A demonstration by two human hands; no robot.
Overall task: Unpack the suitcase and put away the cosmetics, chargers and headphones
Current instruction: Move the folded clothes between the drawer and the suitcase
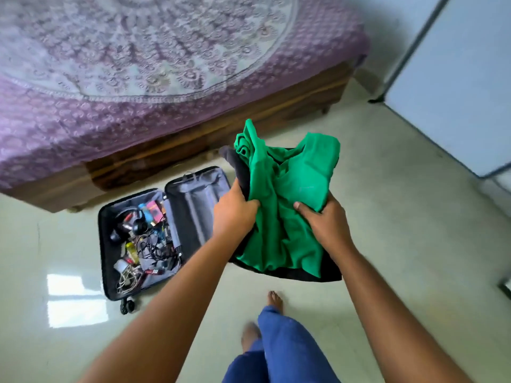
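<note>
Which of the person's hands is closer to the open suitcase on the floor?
The left hand. It grips the green cloth just right of the suitcase lid in the picture; the right hand grips the cloth's far side, farther away.

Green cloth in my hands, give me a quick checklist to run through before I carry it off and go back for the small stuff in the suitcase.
1. Both hands hold the load: ok. The left hand and right hand each grip the green cloth.
2. Dark garment underneath is supported: cannot tell; it hangs below the green cloth, its far side hidden.
3. Suitcase lies open on the floor: ok.
4. Headphones and tangled cables unpacked: not ok; they are in the left half.
5. Path underfoot: ok near the bare feet; the floor there shows nothing to trip on.
</note>
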